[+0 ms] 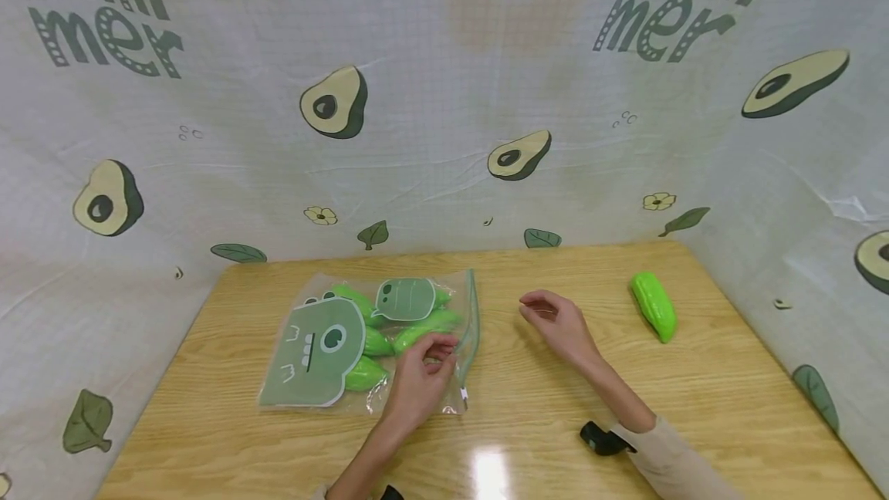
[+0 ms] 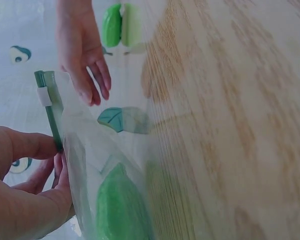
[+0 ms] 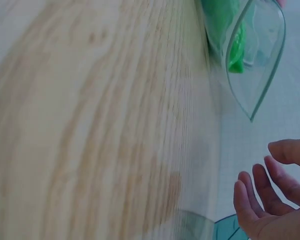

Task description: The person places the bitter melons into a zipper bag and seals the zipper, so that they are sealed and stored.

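A clear zip bag point(image 1: 299, 384) with green monster prints lies on the table, several glossy green toy vegetables point(image 1: 424, 330) inside it. My left hand point(image 1: 420, 380) pinches the bag's green zip edge point(image 2: 54, 122) between thumb and fingers, below a white slider point(image 2: 43, 96). The mouth rim point(image 3: 229, 62) gapes apart in the right wrist view, towards my right hand. Holding nothing, my right hand point(image 1: 564, 329) hovers to the right of the bag, fingers loosely bent. A single green toy vegetable point(image 1: 654, 307) lies farther right, outside the bag.
The pale wooden table point(image 1: 556, 423) ends at a white curtain point(image 1: 430, 99) printed with avocados, which stands behind it and along both sides. A black wrist device point(image 1: 603, 440) sits at my right sleeve.
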`<act>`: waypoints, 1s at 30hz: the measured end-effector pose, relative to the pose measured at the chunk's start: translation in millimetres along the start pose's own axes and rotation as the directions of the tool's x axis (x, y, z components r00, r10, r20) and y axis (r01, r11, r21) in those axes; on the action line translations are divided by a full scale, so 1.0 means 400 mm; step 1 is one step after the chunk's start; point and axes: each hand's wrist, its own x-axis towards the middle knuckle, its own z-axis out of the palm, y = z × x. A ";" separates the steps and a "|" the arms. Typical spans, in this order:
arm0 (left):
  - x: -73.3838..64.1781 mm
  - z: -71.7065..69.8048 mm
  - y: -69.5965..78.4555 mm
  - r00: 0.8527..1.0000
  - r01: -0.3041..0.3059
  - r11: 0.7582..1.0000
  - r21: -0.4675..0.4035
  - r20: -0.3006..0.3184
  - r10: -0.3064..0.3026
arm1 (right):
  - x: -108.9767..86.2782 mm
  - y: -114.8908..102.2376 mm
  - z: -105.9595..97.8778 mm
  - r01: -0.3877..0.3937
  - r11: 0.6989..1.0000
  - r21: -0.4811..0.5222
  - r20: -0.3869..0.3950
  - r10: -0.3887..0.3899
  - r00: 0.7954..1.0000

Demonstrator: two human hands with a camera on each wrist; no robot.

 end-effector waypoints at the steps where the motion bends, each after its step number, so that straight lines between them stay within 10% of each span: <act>1: 0.000 0.000 0.001 1.000 0.001 1.000 -0.001 -0.001 -0.001 | -0.001 0.002 -0.003 -0.002 1.000 -0.002 -0.004 0.002 1.000; 30: -0.002 -0.001 0.004 1.000 0.020 1.000 -0.001 -0.004 -0.020 | -0.039 0.065 -0.137 -0.021 0.994 -0.111 -0.119 0.008 0.993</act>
